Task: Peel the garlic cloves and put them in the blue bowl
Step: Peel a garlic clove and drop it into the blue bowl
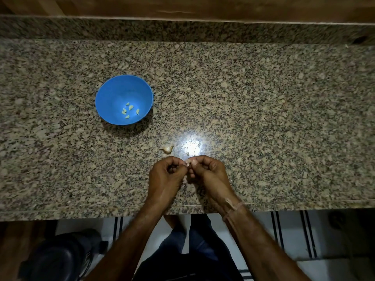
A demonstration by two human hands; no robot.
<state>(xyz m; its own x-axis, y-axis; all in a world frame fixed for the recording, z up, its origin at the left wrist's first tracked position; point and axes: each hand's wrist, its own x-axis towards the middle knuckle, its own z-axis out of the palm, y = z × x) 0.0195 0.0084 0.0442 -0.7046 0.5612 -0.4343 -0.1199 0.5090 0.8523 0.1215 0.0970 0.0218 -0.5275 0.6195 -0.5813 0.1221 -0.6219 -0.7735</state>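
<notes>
Garlic clove, papery-skinned, sits pinched between the curled fingers of my left grip and right grip above the speckled granite desk. Several smooth peeled cloves lie in the round blue bowl; a garlic bulb remnant rests just beyond my hands.

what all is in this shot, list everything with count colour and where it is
blue bowl: one, blue, on the counter, left of and beyond the hands
peeled cloves: about six, pale yellow, in the bottom of the blue bowl
garlic piece: one, tan, unpeeled, on the counter just beyond the hands
garlic clove: one, pale, mostly hidden, pinched between both hands
counter: one, speckled brown granite, across the view
dark object: one, black, on the floor lower left, unclear what
wrist thread: one, pale, round the right wrist
left hand: one, fingers curled, pinches the garlic clove
right hand: one, fingers curled, pinches the garlic clove
</notes>
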